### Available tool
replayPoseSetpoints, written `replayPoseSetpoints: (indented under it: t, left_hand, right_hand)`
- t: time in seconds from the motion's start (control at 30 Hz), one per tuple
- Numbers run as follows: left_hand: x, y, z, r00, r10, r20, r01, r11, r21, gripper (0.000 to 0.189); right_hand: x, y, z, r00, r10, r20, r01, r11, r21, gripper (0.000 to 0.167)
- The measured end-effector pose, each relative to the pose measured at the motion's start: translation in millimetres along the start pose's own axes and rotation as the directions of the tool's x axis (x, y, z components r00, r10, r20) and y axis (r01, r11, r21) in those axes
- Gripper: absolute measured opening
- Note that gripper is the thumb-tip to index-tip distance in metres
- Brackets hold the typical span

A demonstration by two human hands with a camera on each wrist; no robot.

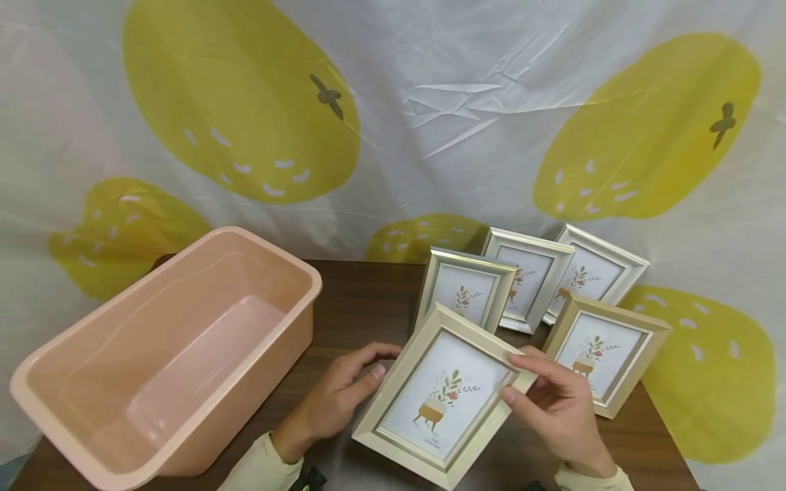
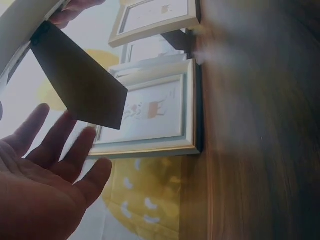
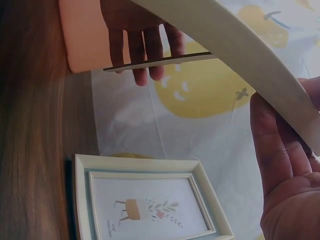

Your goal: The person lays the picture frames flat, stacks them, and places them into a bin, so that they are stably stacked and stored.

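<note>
A cream picture frame (image 1: 393, 402) with a plant print is held up, tilted, above the table's front. My right hand (image 1: 559, 409) pinches its right side between thumb and fingers. My left hand (image 1: 340, 389) is at the frame's left side, fingers extended behind it. In the left wrist view, the fingertips of my left hand (image 2: 45, 185) are at the lower edge of the dark easel stand (image 2: 82, 82), which is swung out from the frame's back. The right wrist view shows the stand edge-on (image 3: 165, 61) with the left fingers across it.
Behind the held frame stand several frames: a silver-gold one (image 1: 424, 286), two whitish ones (image 1: 555, 256) (image 1: 635, 266) and a beige one (image 1: 653, 334). A deep pink plastic bin (image 1: 245, 389) occupies the left of the dark wooden table (image 1: 362, 293). A lemon-print curtain (image 1: 417, 157) hangs behind.
</note>
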State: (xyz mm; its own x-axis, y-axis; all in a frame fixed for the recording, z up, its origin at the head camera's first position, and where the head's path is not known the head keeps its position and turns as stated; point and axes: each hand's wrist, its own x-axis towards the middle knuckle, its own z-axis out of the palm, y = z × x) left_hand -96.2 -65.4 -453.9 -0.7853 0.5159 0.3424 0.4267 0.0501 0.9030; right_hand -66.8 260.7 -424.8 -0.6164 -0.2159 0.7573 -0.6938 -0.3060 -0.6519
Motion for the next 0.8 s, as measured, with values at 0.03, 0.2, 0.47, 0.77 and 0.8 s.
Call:
replayPoseSetpoints:
  t: [0.03,0.2,0.47,0.77,0.8]
  left_hand:
    - [0.1,-0.2,0.7,1.0,-0.004,0.007,0.004,1.0,-0.017,0.034]
    - [0.3,-1.2,4.1,1.0,0.007,0.01,-0.006,0.999,-0.038,0.032]
    - [-7.6,0.7,7.7,1.0,0.019,-0.021,-0.019,1.0,0.005,0.032]
    - [-25.9,-1.9,15.5,0.997,0.065,-0.034,-0.066,0.998,-0.017,0.061]
    - [-28.3,-2.5,16.7,0.998,0.06,-0.033,-0.062,0.997,-0.043,0.063]
  right_hand:
    - [-0.7,0.3,-0.3,1.0,0.002,-0.005,-0.002,1.0,-0.003,0.058]
    - [-5.3,2.8,-3.6,0.999,0.016,-0.03,-0.016,1.0,-0.026,0.059]
    - [-9.0,6.6,-9.9,0.994,0.049,-0.093,-0.057,0.995,-0.079,0.059]
    - [-14.2,6.2,-7.7,0.981,0.123,-0.154,-0.141,0.983,-0.115,0.058]
    - [-14.1,6.1,-7.7,0.979,0.124,-0.159,-0.144,0.983,-0.118,0.058]
